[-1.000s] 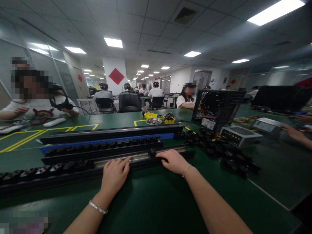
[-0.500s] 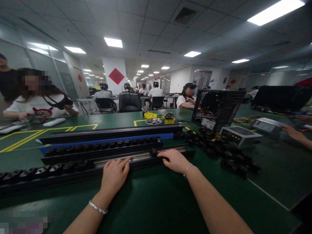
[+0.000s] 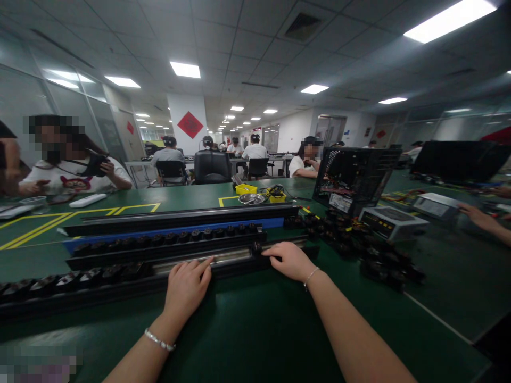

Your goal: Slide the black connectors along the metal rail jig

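Left hand [image 3: 188,287] open, fingers on a black rail [image 3: 233,257].
Right hand [image 3: 290,260] touches a small black part [image 3: 256,248], grip unclear; yellow bin [image 3: 246,189] near the bench's [image 3: 255,330] far edge.

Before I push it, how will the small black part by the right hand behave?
The small black part would probably slide along the rail, since it sits in the channel. It is likely light, being small beside the right hand.
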{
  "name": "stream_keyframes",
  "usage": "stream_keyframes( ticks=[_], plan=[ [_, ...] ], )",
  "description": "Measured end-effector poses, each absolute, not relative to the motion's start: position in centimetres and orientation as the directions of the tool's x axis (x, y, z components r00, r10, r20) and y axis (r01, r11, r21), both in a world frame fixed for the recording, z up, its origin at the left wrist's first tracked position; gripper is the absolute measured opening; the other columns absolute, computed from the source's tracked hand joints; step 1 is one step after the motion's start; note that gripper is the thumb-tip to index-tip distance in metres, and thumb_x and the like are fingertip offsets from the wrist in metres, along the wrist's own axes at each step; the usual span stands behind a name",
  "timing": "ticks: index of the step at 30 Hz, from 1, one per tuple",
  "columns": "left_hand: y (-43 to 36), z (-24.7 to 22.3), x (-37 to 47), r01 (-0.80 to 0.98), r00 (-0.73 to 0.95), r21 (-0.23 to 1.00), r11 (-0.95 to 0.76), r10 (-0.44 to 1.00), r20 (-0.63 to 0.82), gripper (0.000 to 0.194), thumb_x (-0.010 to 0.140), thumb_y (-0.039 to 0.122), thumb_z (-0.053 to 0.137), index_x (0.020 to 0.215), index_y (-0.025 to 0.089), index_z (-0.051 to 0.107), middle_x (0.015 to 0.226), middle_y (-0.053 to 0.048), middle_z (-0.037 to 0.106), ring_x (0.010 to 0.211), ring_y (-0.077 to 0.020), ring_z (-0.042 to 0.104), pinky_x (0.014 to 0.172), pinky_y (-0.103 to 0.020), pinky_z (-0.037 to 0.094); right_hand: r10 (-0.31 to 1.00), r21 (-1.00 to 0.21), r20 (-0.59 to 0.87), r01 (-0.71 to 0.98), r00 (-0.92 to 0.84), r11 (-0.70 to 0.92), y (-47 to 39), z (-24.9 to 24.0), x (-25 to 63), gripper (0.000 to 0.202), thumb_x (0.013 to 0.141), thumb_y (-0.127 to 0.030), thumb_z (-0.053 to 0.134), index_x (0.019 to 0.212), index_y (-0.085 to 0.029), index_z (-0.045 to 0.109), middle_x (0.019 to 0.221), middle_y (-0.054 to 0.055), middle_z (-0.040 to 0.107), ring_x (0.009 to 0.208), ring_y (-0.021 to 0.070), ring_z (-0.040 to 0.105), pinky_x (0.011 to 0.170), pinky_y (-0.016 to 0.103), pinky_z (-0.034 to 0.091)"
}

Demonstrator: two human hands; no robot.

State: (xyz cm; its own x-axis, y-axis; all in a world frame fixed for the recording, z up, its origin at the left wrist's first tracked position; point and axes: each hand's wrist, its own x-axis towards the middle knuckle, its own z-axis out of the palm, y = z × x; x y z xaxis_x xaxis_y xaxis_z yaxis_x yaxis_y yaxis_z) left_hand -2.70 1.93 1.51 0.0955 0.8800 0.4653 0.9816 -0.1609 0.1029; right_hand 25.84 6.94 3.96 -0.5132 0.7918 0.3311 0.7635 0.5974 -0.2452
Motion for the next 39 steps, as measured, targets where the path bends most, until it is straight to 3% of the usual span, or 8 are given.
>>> stream_keyframes(
  ticks=[3,7,11,19,39],
  plan=[
    [2.0,1.4,-2.8,0.981,0.092,0.109,-0.158,0.884,0.458,0.039,0.088,0.035,0.034,0.117,0.030,0.060,0.090,-0.002,0.069,0.084,-0.0192,0.059,0.088,-0.039,0.037,0.803,-0.283,0.419,0.779,-0.424,0.559,6.9,3.5,25.0,0.025,0.080,-0.026,0.049,0.091,-0.025,0.071,0.100,0.001,0.069,0.098,0.0160,0.058,0.091,0.031,0.040],
    [2.0,1.3,-2.9,0.978,0.085,0.130,-0.161,0.885,0.457,0.040,0.088,0.036,0.034,0.117,0.030,0.060,0.090,-0.003,0.069,0.084,-0.0187,0.059,0.089,-0.039,0.036,0.848,-0.406,0.511,0.829,-0.142,0.384,6.9,2.5,22.7,0.017,0.079,-0.033,0.053,0.073,-0.021,0.064,0.096,0.005,0.067,0.095,0.0194,0.057,0.086,0.033,0.041],
    [2.0,1.3,-2.8,0.977,0.083,0.138,-0.165,0.882,0.464,0.040,0.088,0.036,0.034,0.117,0.030,0.060,0.091,-0.003,0.069,0.085,-0.0184,0.058,0.089,-0.039,0.035,0.861,-0.440,0.507,0.871,0.041,0.218,6.9,1.9,20.6,0.031,0.075,-0.044,0.058,0.094,-0.019,0.060,0.098,0.008,0.065,0.097,0.0238,0.055,0.089,0.038,0.037],
    [2.1,1.2,-2.9,0.974,0.075,0.156,-0.164,0.885,0.460,0.039,0.088,0.037,0.035,0.116,0.030,0.061,0.089,-0.003,0.069,0.085,-0.0177,0.058,0.091,-0.040,0.035,0.879,-0.375,0.477,0.907,0.013,0.191,7.1,1.8,20.3,0.024,0.080,-0.040,0.051,0.087,-0.021,0.063,0.104,0.008,0.064,0.103,0.0227,0.053,0.093,0.037,0.033],
    [2.0,1.3,-2.8,0.978,0.082,0.133,-0.161,0.883,0.462,0.040,0.088,0.035,0.033,0.117,0.029,0.061,0.089,-0.003,0.069,0.084,-0.0191,0.059,0.089,-0.040,0.036,0.861,-0.417,0.507,0.887,0.044,0.200,7.3,1.6,20.8,0.021,0.077,-0.038,0.054,0.082,-0.021,0.064,0.102,0.008,0.066,0.102,0.0236,0.054,0.095,0.039,0.033]
  ],
)
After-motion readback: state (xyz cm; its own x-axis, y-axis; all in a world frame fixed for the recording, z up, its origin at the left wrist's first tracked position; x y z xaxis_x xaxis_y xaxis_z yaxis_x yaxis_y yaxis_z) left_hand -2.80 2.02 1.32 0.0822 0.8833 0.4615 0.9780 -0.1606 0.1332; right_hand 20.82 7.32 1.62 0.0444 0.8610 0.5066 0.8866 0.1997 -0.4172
